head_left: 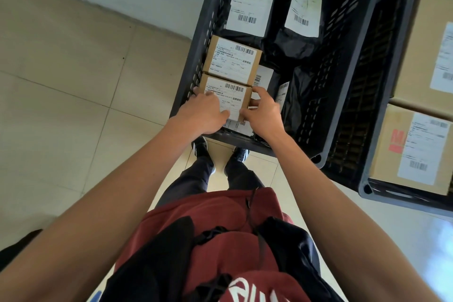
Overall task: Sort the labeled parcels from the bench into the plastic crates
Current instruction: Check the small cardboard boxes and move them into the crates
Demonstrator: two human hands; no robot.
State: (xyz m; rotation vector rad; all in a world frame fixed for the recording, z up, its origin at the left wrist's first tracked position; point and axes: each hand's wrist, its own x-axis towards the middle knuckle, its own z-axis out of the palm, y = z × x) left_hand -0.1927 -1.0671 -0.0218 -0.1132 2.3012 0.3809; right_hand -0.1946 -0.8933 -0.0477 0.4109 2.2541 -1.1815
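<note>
Head view, centre frame: left hand (204,111) and right hand (263,111) clasp a small labelled cardboard box (226,95) by its side walls inside the black crate (362,44) — likely light, stiff, easy to pinch.

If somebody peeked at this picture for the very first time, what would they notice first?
Probably the two hands, left hand and right hand, gripping a small cardboard box at the near end of the black crate. Next, the black mailer bags with big white labels at its far end, and the large boxes in a second crate on the right.

Both arms stretched forward and down, left hand (204,115) and right hand (263,111) clasping opposite sides of the small box (229,97).
</note>
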